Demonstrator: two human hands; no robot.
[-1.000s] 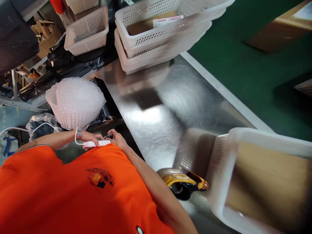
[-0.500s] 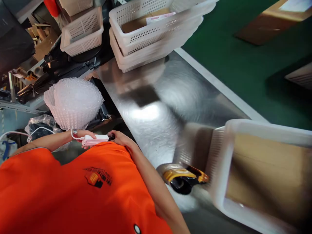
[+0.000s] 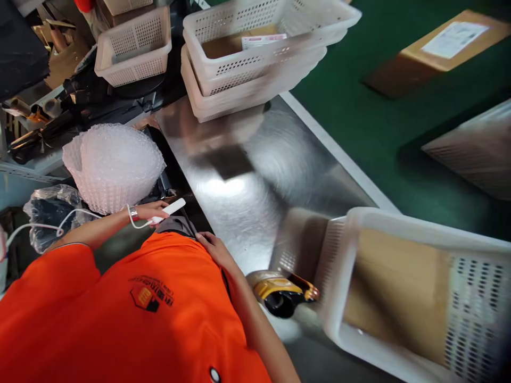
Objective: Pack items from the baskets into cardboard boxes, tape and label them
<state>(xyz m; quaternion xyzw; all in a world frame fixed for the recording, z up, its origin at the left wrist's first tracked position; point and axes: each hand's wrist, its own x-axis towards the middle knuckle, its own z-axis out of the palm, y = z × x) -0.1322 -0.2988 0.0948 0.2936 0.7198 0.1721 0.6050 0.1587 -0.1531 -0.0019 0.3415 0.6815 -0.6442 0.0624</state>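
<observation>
Plainly, left fingers (image 3: 157,207) grip a white corded device (image 3: 174,206) (I can't tell about right fingers (image 3: 205,239)).

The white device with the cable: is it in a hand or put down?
In hand: the left hand grips the white device, its far end sticking out.

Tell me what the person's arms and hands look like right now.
The left hand and right hand wear no gloves. A silver linked band circles the left wrist; none shows on the right. The left sleeve is orange and short, with a thin greyish edge.
</observation>
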